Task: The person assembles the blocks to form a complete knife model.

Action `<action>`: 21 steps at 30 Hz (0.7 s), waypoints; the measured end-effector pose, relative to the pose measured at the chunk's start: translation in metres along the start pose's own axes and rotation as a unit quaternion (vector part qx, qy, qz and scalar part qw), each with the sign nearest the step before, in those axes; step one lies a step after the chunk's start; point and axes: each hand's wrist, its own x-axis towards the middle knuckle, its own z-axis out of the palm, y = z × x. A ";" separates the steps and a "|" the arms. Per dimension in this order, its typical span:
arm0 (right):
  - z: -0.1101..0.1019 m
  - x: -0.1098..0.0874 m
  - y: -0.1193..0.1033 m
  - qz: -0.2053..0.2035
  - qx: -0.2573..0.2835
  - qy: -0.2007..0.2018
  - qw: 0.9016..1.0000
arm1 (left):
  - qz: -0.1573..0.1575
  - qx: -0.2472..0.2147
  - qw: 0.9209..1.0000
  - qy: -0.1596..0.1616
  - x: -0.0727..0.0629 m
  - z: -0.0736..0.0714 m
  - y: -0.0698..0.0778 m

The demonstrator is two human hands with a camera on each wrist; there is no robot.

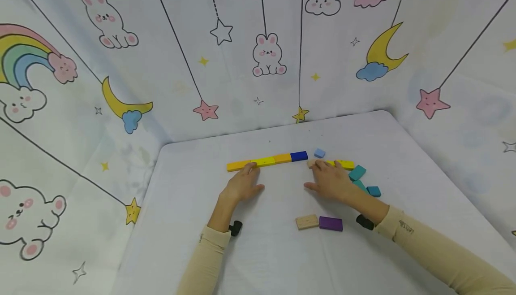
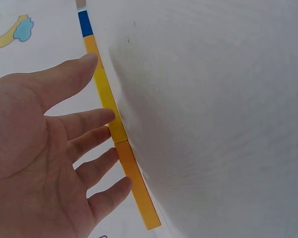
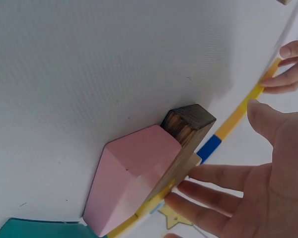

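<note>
A straight row of blocks lies across the far part of the table: an orange block (image 2: 138,186), a yellow block (image 1: 264,161), another orange block (image 1: 282,158) and a dark blue block (image 1: 299,156). My left hand (image 1: 241,185) rests its fingertips along the near side of the orange and yellow blocks, fingers spread. My right hand (image 1: 332,180) reaches to a pale wooden block (image 1: 311,163) beside a yellow block (image 1: 344,164), its fingers extended against their near side. In the right wrist view, a pink block (image 3: 134,173) and a dark-ended wooden block (image 3: 191,119) show near its fingers.
A light blue block (image 1: 320,153) sits behind the pale one. Teal blocks (image 1: 357,172) and a blue-green block (image 1: 373,191) lie right of my right hand. Nearer are a wooden block (image 1: 307,222) and a purple block (image 1: 330,223). Printed cloth walls border the white table (image 1: 266,250).
</note>
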 end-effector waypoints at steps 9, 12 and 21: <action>0.006 0.007 0.011 0.006 0.006 -0.006 1.000 | 0.002 -0.005 1.000 0.002 0.002 0.003 -0.002; 0.007 0.009 0.013 0.006 0.010 -0.005 1.000 | -0.001 -0.005 1.000 -0.003 0.005 0.006 -0.005; 0.009 0.016 0.020 0.003 0.013 -0.010 1.000 | -0.007 -0.008 1.000 -0.007 0.009 0.012 -0.011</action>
